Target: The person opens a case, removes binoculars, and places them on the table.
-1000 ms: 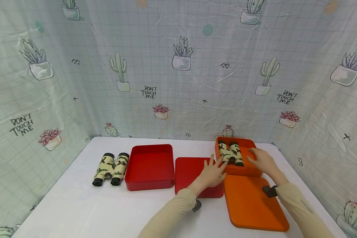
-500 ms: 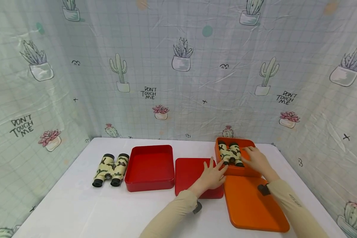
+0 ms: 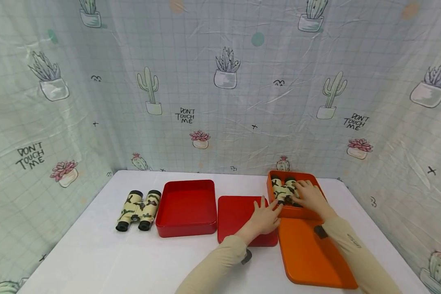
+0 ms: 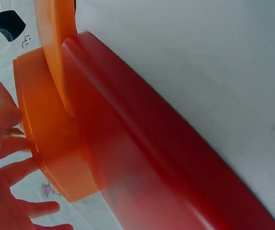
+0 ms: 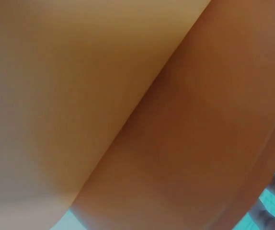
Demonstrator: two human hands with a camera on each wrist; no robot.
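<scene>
A camouflage pair of binoculars lies in the left part of an orange box at the back right of the table. My right hand reaches over the box's right side, its fingertips and thumb at the right barrel and partly covering it. My left hand spreads its fingers over the red lid, with fingertips by the box's front left corner and the near eyepiece. In the left wrist view, the left hand's spread fingers show beside the orange box. Orange surfaces fill most of the right wrist view.
A red box, uncovered, stands left of the red lid. Left of it lies a second camouflage pair of binoculars. An orange lid lies in front of the orange box, under the right forearm. A patterned cloth hangs around the table.
My right hand has moved left across the orange box, from its right side to the binoculars' right barrel. The left hand stays almost in place, fingers spread.
</scene>
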